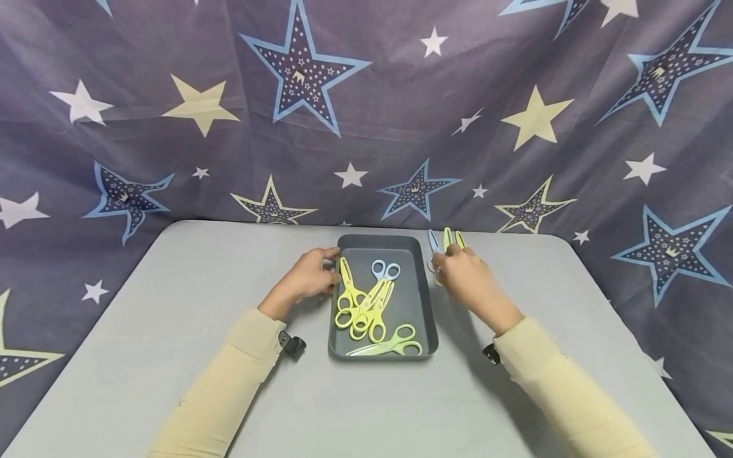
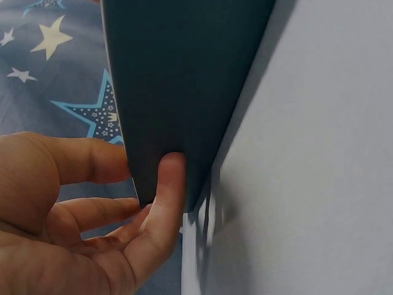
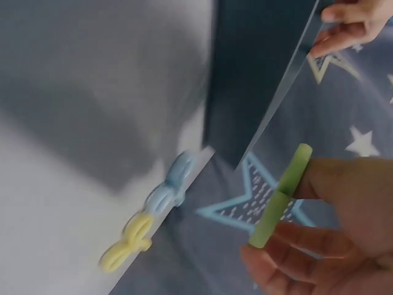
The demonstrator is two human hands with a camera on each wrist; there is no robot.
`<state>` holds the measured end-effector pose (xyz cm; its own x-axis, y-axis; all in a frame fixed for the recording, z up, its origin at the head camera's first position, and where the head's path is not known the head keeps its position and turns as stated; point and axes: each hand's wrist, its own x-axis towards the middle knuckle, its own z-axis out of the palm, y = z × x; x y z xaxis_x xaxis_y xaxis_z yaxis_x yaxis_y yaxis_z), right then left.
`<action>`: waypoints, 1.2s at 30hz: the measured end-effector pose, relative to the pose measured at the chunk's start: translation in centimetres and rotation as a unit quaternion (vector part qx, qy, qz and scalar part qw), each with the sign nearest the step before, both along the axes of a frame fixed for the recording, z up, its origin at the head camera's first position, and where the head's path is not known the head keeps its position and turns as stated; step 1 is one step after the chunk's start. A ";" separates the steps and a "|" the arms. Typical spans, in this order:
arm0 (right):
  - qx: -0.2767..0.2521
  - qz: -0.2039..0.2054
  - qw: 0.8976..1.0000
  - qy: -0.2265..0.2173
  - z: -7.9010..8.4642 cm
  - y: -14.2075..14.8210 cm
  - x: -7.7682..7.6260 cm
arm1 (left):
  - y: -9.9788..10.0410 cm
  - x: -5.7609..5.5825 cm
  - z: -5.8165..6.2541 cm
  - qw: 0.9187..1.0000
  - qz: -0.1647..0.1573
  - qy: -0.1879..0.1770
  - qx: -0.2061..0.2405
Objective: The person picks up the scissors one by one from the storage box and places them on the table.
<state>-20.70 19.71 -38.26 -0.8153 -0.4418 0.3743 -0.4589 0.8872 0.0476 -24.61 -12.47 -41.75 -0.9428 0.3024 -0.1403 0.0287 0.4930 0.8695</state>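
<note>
A dark grey tray [image 1: 409, 299] has its left wall gripped near the far corner by my left hand [image 1: 309, 273]; in the left wrist view the thumb [image 2: 172, 184] presses the outer side. Inside lie three yellow scissors [image 1: 348, 280], blue-handled scissors [image 1: 386, 270] and green scissors [image 1: 395, 343]. Right of the tray, my right hand [image 1: 466, 273] pinches green scissors [image 3: 279, 200] by the handle, the blade end pointing away. Beside them on the table are blue scissors [image 3: 171, 182] and yellow scissors [image 3: 127, 243]; my hand partly covers both in the head view.
The tray stands on a light grey table [image 1: 217, 394] near its far edge. Behind and at both sides hangs a dark curtain [image 1: 355, 152] patterned with stars.
</note>
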 end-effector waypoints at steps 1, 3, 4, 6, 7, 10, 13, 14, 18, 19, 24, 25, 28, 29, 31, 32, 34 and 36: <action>-0.004 0.000 1.000 -0.002 0.0 0.4 -0.3 | 0.0 0.0 0.0 1.000 0.000 0.000 0.000; -0.010 -0.002 1.000 0.001 0.0 1.2 -0.7 | 0.0 0.0 0.0 1.000 0.000 0.000 0.001; -0.013 -0.002 1.000 0.003 0.0 1.5 -0.9 | 0.0 0.1 0.0 1.000 0.001 -0.001 0.001; -0.019 -0.005 1.000 0.002 0.0 2.2 -1.4 | 0.0 0.1 0.0 1.000 0.003 -0.002 0.000; -0.020 -0.008 1.000 0.001 0.0 2.6 -1.6 | 0.0 0.1 0.0 1.000 0.004 -0.003 0.000; -0.023 -0.012 1.000 -0.008 -0.1 3.7 -2.2 | 0.0 0.1 -0.2 1.000 0.006 -0.006 0.001; -0.019 -0.018 0.999 -0.020 -0.2 4.9 -2.9 | 0.0 0.0 -0.2 1.000 0.005 -0.005 0.000; -0.017 -0.019 0.999 -0.023 -0.3 5.3 -3.1 | 0.0 0.0 -0.3 1.000 0.003 -0.004 -0.001; -0.005 -0.018 0.999 -0.033 -0.4 6.9 -4.0 | 0.1 0.1 0.0 1.000 0.002 -0.001 -0.004; -0.003 -0.016 0.999 -0.038 -0.4 7.4 -4.3 | 0.1 0.1 0.0 1.000 0.002 0.000 -0.004; -0.010 -0.008 0.997 -0.073 -0.3 9.1 -5.2 | 0.1 0.1 0.2 1.000 0.002 0.002 -0.003; -0.010 -0.006 0.997 -0.079 -0.3 9.4 -5.3 | 0.1 0.1 0.2 1.000 0.002 0.002 -0.002; -0.009 -0.003 0.996 -0.089 -0.6 10.3 -5.6 | 0.1 0.0 0.1 1.000 0.002 0.003 -0.002; -0.009 -0.001 0.996 -0.091 -0.8 10.6 -5.7 | 0.0 0.0 0.0 1.000 0.002 0.004 -0.001; -0.011 0.003 0.996 -0.093 -1.2 11.2 -6.0 | 0.0 -0.1 0.0 1.000 0.001 0.004 -0.001; -0.012 0.004 0.995 -0.095 -1.4 11.5 -6.1 | 0.0 0.0 -0.1 1.000 0.000 0.004 0.000; -0.015 0.004 0.995 -0.102 -1.9 12.1 -6.4 | 0.0 0.0 -0.1 1.000 0.001 0.002 0.000; -0.017 -0.002 0.993 -0.116 -2.3 12.6 -6.6 | 0.0 0.0 0.0 1.000 0.002 0.002 -0.001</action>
<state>-27.31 32.34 -40.60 -0.8829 -0.4290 0.1909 -0.4507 0.8883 -0.0884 -24.58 -12.48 -41.79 -0.9445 0.2982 -0.1375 0.0297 0.4947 0.8685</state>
